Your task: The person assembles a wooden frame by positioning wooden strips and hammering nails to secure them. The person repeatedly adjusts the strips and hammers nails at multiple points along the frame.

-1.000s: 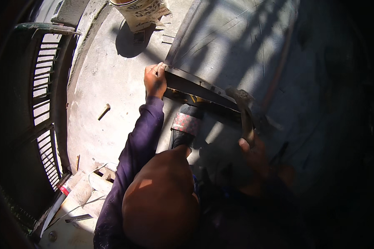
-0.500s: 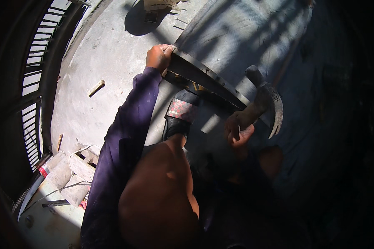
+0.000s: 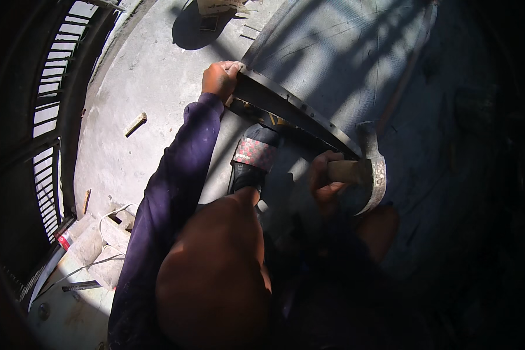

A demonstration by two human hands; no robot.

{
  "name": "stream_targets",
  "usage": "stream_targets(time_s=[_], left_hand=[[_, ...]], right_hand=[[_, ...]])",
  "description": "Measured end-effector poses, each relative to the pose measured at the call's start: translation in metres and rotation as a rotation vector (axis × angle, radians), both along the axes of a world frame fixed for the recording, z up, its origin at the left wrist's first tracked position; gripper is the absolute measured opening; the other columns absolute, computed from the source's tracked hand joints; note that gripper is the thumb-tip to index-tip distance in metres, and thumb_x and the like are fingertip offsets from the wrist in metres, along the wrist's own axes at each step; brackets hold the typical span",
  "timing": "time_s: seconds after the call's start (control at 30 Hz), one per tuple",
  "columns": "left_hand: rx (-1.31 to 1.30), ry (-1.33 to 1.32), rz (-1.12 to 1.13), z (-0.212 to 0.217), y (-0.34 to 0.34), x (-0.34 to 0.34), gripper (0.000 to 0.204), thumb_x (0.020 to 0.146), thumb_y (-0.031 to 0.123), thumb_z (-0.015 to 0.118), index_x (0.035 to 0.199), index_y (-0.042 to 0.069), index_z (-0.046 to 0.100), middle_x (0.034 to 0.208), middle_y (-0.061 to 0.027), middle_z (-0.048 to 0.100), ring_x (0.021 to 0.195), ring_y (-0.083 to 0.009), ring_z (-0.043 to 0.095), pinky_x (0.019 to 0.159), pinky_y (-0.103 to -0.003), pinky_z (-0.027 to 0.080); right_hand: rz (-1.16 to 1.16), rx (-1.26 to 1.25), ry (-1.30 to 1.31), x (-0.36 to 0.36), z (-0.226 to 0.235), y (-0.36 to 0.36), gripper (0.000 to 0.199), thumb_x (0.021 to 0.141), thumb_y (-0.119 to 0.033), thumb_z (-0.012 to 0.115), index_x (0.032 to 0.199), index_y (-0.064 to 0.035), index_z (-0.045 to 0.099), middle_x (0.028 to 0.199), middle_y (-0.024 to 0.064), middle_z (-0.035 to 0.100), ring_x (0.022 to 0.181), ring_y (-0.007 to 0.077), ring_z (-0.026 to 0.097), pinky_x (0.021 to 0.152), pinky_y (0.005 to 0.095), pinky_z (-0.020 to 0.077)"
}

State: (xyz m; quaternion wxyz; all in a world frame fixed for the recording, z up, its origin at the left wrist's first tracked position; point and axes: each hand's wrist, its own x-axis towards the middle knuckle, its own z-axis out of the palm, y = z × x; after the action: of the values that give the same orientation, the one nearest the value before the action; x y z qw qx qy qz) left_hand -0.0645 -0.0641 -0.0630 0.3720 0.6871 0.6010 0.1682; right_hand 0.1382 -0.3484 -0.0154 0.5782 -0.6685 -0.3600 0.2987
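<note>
My left hand [image 3: 218,80] is closed around the near left corner of a mesh-covered frame [image 3: 289,99]. Small nail heads or holes dot the frame's near edge. Grey mesh [image 3: 326,64] stretches away from that edge, striped with shadows. In my right hand [image 3: 322,181] is a claw hammer [image 3: 378,175], gripped by its handle close to the head. The hammer's head is at the right end of the frame's near edge, its claw curving toward me; whether it touches the frame I cannot tell. My slippered foot [image 3: 255,149] rests just this side of the frame.
A small wood offcut [image 3: 136,125] lies on the concrete floor [image 3: 116,169] to the left. Broken blocks [image 3: 102,245] with a white cord are at lower left, beside a barred gate [image 3: 46,116]. A round dark shape [image 3: 192,29] and several nails [image 3: 250,31] are at the top. The right side is deep in shadow.
My right hand has turned the hammer and lowered it, so its head now stands nearly upright in view with the claw lower. My left hand keeps its hold on the frame corner.
</note>
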Motion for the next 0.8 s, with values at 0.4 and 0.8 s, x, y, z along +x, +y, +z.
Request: stream_targets(time_s=[0.4, 0.8], left_hand=[[0.016, 0.001, -0.010, 0.003, -0.006, -0.001, 0.033, 0.096, 0.025, 0.058, 0.109, 0.001, 0.076, 0.102, -0.0207, 0.076, 0.095, -0.0335, 0.074, 0.086, -0.038, 0.056], [-0.030, -0.033, 0.035, 0.008, -0.006, 0.007, 0.034, 0.095, 0.029, 0.059, 0.108, 0.004, 0.078, 0.106, -0.0198, 0.076, 0.098, -0.0349, 0.073, 0.089, -0.038, 0.056]], right_hand=[[0.104, -0.321, -0.131, 0.015, 0.030, 0.019, 0.023, 0.095, -0.021, 0.071, 0.100, 0.0019, 0.066, 0.076, 0.0071, 0.065, 0.071, 0.0134, 0.063, 0.063, 0.0301, 0.0471], [0.276, -0.692, -0.325, 0.024, 0.056, 0.040, 0.043, 0.098, -0.040, 0.066, 0.091, 0.0031, 0.066, 0.076, 0.0204, 0.069, 0.072, 0.0327, 0.071, 0.068, 0.0396, 0.0533]])
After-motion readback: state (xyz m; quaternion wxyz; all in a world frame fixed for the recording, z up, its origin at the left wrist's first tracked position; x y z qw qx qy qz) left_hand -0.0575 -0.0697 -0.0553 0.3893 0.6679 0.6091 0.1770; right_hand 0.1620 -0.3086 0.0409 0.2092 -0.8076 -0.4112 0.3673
